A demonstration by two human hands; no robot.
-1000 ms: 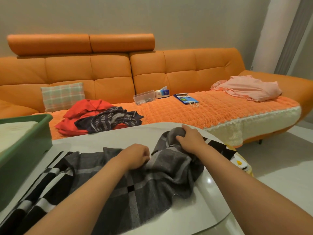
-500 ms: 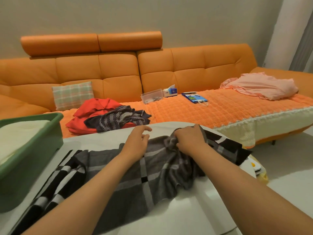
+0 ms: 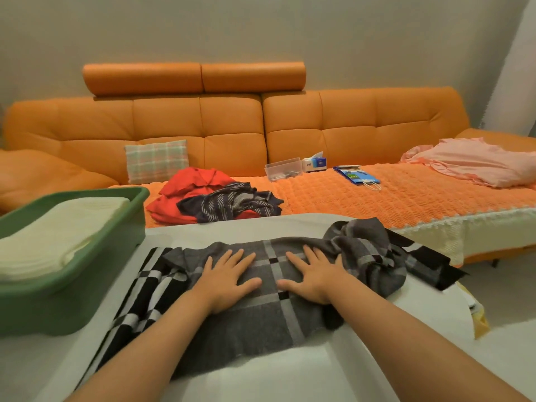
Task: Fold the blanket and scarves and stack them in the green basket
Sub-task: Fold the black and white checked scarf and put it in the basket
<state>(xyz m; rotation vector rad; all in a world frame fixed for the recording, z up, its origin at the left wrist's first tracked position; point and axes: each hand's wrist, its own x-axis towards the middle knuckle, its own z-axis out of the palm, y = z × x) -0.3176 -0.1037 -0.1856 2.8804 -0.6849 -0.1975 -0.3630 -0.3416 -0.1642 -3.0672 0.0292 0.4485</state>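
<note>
Two hands are pressing down on one grey plaid scarf (image 3: 261,323), which is lying across the white table (image 3: 290,378). The left hand (image 3: 226,280) and the right hand (image 3: 316,278) are lying side by side, palms down. All the fingers are stretched out and spread flat on the cloth, gripping nothing. Between and under the hands the scarf is lying smooth. To the right of the right hand it is bunching into folds, and black-and-white checked parts are showing at both of its ends.

One green basket (image 3: 72,303) is standing on the table just left of the scarf, and one folded cream blanket (image 3: 58,227) is lying inside it.

Beyond the table, one orange sofa (image 3: 203,123) is running along the wall. Two loose pieces are lying heaped together on its seat, a red cloth (image 3: 191,184) underneath and a dark striped scarf (image 3: 232,201) on top. One plaid cushion (image 3: 156,161) is leaning against the backrest behind them. Further right on the seat are sitting one clear plastic box (image 3: 282,168), one tissue box (image 3: 314,163) touching it, one blue bag (image 3: 356,175) and, at the far end, one crumpled pink cloth (image 3: 475,163).
</note>
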